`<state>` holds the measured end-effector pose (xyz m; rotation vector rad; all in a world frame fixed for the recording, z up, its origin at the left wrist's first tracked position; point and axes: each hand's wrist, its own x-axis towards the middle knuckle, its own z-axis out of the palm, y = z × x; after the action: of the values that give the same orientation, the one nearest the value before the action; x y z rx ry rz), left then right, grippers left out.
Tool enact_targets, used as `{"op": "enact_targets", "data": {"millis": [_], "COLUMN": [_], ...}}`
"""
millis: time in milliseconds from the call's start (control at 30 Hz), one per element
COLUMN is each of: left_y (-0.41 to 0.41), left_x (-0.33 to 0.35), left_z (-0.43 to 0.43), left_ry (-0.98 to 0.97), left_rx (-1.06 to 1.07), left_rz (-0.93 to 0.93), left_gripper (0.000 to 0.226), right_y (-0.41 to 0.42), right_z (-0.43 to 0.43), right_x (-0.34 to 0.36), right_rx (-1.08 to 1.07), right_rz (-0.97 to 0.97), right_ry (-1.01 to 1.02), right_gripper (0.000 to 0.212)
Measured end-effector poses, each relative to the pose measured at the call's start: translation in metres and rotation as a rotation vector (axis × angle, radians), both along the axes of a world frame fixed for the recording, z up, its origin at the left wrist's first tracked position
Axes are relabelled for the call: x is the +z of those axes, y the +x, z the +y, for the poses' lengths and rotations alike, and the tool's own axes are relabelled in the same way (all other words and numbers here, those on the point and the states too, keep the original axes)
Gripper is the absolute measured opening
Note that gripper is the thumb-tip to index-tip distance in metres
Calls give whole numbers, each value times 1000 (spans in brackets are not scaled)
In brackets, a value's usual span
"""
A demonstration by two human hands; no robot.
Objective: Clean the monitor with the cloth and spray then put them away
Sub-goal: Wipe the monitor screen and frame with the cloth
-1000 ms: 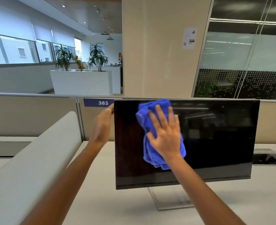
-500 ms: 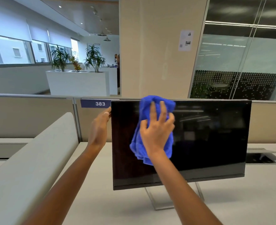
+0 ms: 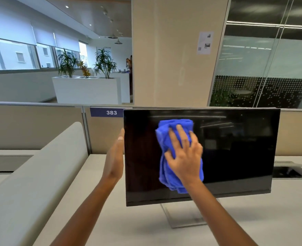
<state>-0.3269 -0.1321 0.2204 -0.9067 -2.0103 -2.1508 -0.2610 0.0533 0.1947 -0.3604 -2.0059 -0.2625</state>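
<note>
one flat right grip (image 3: 184, 161) presses cloth (image 3: 165, 137) onto monitor (image 3: 235, 150).

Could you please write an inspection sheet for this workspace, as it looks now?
Surface: pale desk, open hatch at its right.
Job's things: monitor upright on stand, screen dark; blue cloth bunched against the screen; spray not in view.
Clutter: nothing seen.
Hands: left hand rests flat along the monitor's left edge; right hand presses the cloth, fingers spread.
Cables: nothing seen.
Surroundings: partition with sign 383, column, planter, glass wall.
</note>
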Motion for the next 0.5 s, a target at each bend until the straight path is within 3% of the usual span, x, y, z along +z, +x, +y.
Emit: {"op": "enact_targets", "data": {"millis": [100, 333, 500], "left_y": [9, 20, 20], "left_x": [-12, -23, -24], "left_z": [2, 8, 12], "left_ry": [-63, 50, 114], "left_rx": [51, 43, 29], "left_rz": [17, -115, -147], "left_gripper": [61, 46, 46], "right_y": [23, 17, -16], "right_z": [44, 48, -22], "right_x": [-6, -2, 0], "right_rx": [-101, -120, -31], "right_rz": [39, 296, 217], "right_ry": [-168, -710, -524], "right_gripper": [55, 55, 53]}}
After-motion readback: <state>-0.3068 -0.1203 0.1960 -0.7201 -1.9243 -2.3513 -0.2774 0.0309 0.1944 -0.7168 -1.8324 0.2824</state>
